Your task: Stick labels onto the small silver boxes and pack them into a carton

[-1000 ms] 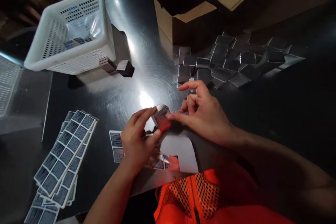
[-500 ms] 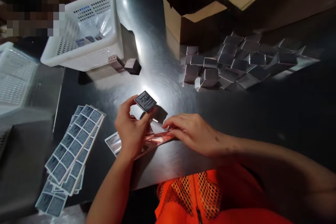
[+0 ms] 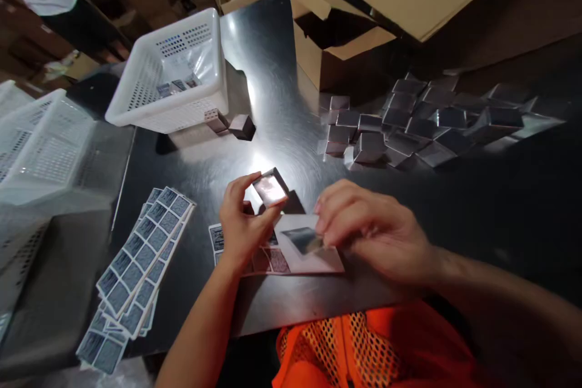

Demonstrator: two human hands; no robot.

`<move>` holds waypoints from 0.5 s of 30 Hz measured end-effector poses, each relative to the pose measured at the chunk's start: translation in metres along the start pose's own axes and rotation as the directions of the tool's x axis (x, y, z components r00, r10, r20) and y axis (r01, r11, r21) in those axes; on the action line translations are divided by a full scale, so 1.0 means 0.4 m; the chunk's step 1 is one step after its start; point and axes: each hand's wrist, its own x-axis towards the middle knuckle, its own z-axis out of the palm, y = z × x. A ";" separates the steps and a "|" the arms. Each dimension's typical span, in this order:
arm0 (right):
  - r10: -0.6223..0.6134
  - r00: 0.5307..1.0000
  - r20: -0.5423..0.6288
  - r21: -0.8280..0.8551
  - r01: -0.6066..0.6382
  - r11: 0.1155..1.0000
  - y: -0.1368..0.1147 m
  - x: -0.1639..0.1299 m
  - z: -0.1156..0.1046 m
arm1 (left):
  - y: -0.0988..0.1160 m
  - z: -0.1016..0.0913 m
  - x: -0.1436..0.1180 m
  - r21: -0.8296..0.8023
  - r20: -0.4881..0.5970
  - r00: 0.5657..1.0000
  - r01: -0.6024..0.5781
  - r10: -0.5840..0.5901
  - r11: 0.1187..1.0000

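My left hand (image 3: 240, 224) holds a small shiny square box (image 3: 271, 188) by its edges, just above the steel table (image 3: 273, 103). My right hand (image 3: 373, 233) pinches a dark square sticker (image 3: 304, 239) that lifts off a white label sheet (image 3: 313, 254) lying at the table's near edge. The sheet still carries other printed stickers under my left wrist. Both hands are close together, the box a little left of and beyond the sticker.
A fanned stack of label sheets (image 3: 136, 260) lies at the left. Many small silver boxes (image 3: 409, 121) are piled at the right, two more (image 3: 230, 123) stand by a white basket (image 3: 175, 73). An open carton (image 3: 336, 36) stands behind. Another basket (image 3: 40, 139) sits far left.
The box in my left hand has turned from its printed side to a shiny face. My right hand went from pressing on the sheet to peeling a sticker up. The view shifted.
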 end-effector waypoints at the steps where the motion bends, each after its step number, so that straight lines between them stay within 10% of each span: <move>1: 0.123 0.989 -0.087 0.036 -0.120 0.992 0.000 0.005 -0.012 | 0.007 0.003 -0.006 -0.054 0.051 0.999 0.003 0.000 0.999; 6: 0.563 0.821 -0.095 0.289 -0.518 0.805 0.014 0.021 -0.050 | 0.019 0.011 -0.048 -0.361 0.333 0.942 0.166 -0.040 0.918; 15: 0.651 0.759 0.008 0.318 -0.619 0.718 -0.004 0.015 -0.026 | 0.018 0.005 -0.056 -0.425 0.460 0.888 0.239 -0.019 0.873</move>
